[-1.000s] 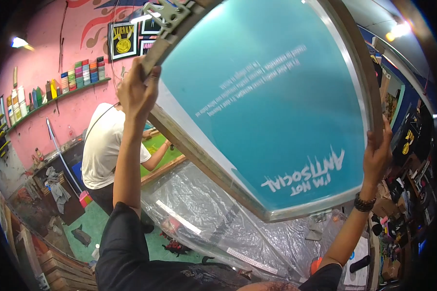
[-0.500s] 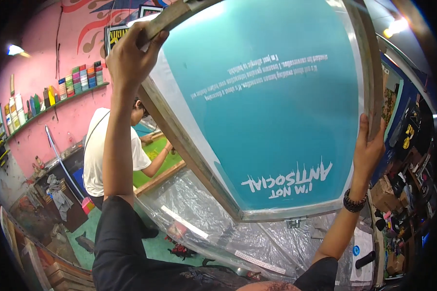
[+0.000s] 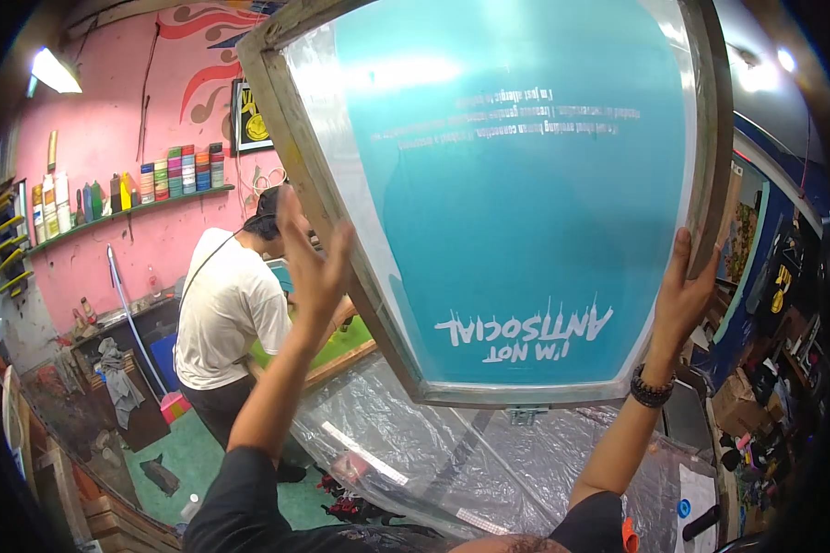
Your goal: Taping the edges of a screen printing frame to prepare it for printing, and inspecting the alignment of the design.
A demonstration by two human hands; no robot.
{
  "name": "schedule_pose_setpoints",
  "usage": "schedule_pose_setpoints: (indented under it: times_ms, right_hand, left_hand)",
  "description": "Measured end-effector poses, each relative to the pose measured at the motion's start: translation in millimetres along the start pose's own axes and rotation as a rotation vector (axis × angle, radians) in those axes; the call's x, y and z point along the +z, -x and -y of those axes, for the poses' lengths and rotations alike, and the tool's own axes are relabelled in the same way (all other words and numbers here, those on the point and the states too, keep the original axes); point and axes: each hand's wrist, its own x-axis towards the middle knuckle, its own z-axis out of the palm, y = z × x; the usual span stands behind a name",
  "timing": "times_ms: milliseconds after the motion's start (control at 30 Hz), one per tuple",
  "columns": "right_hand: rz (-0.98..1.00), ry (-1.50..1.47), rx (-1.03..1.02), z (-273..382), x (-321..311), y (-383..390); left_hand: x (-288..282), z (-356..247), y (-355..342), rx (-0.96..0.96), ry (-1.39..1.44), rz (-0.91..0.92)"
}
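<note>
We hold both arms up and out in front of us, elbows bent, forearms rising from the near edge. Our left hand [image 3: 318,267] is lifted with its fingers spread and thumb well apart, at the left bar of the large framed screen [image 3: 526,240]; we cannot tell whether it touches the wood. Our right hand [image 3: 687,300], a dark beaded bracelet [image 3: 652,389] on its wrist, is clamped on the right bar, thumb on the side facing us. The screen stands raised and tilted between our hands, its teal sheet toward us and its pale lettering upside down. Beneath it spreads the plastic-covered table [image 3: 415,447]. To the far left, a person in a white shirt [image 3: 231,323] bends over a green screen [image 3: 346,343].
</note>
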Motion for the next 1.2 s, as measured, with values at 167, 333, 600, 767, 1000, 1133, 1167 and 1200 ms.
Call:
schedule_pose_setpoints:
  times_ms: [167, 333, 600, 767, 1000, 1133, 1167, 1200]
  right_hand:
    - [0.012, -0.004, 0.034, 2.3, 3.5, 21.8]
    - [0.102, -0.084, 0.088, 17.1, -15.8, 43.8]
    - [0.259, -0.067, 0.264, -4.7, -56.0, 96.9]
    - [0.446, 0.015, 0.377, -36.5, -61.4, 148.7]
    - [0.653, 0.056, 0.627, -85.9, -78.3, 213.3]
    - [0.692, 0.076, 0.689, -111.0, -83.9, 227.8]
    - [0.696, 0.113, 0.693, -123.5, -86.2, 227.3]
    - [0.684, 0.114, 0.689, -136.3, -85.7, 225.9]
  left_hand:
    - [-5.1, -21.2, 89.3, -0.281, 0.101, 0.066]
    - [-10.3, -7.3, 108.8, -0.297, 0.111, 0.051]
    - [-2.3, -3.8, 120.3, -0.346, 0.038, 0.181]
    - [17.4, 37.5, 144.3, -0.428, 0.073, 0.364]
    - [42.7, 47.7, 173.0, -0.409, -0.174, 0.633]
    - [71.2, 44.2, 161.2, -0.337, -0.288, 0.647]
    - [84.3, 46.2, 152.8, -0.299, -0.301, 0.674]
    - [95.5, 28.2, 131.4, -0.334, -0.383, 0.702]
